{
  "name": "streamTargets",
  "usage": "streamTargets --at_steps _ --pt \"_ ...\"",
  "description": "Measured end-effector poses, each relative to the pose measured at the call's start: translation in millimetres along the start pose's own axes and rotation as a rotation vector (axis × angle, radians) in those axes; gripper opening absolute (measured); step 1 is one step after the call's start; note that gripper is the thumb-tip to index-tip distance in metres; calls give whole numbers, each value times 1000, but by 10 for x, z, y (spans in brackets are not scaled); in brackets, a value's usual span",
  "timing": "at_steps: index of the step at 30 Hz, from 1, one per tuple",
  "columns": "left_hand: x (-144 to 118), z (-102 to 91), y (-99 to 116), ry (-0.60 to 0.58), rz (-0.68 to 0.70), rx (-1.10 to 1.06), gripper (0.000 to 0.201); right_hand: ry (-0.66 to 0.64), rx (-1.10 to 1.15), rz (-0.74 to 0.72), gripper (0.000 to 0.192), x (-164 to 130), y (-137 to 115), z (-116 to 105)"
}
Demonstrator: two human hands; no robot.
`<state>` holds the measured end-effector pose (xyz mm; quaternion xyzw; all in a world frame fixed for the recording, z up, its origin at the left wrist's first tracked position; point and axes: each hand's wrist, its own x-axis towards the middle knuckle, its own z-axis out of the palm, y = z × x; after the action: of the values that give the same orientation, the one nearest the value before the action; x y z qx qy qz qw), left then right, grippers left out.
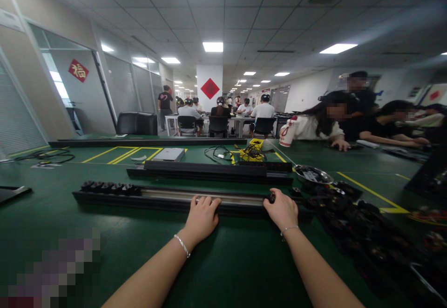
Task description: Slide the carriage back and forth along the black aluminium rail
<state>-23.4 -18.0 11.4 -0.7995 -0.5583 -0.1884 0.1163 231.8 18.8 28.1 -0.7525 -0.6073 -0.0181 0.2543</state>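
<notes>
Rail [167, 196]: long, black, with a pale metallic channel along its top. Lies flat on the green mat [223, 261], long axis running left to right, straight ahead of both hands.

Left hand [201, 217]: fingers curled over the near edge of the rail at its middle, pressing down on it; nothing carried.

Right hand [281, 210]: at the rail's right end, fingertips pinched on a small black part [271, 198] seated in the channel. This hand is the nearer to the loose stock.

Fitted parts [104, 187]: a row of dark, rounded pieces in the channel, far left of the left hand.

Loose parts [349, 219]: a heap of black, glossy pieces just right of the right hand.

Bowl [312, 174]: shallow metal, beyond the right hand, contents too small to tell.

Second rail [209, 170]: black, parallel, beyond both hands.
</notes>
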Motion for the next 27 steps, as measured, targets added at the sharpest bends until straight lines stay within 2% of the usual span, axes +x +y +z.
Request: streamTargets --at_steps 8,27 --pt "-2 11 -5 26 12 13 38 9 17 -8 41 -5 12 -12" --pt "-2 -21 22 -8 -10 -6 40 15 -43 31 44 -18 26 -35"
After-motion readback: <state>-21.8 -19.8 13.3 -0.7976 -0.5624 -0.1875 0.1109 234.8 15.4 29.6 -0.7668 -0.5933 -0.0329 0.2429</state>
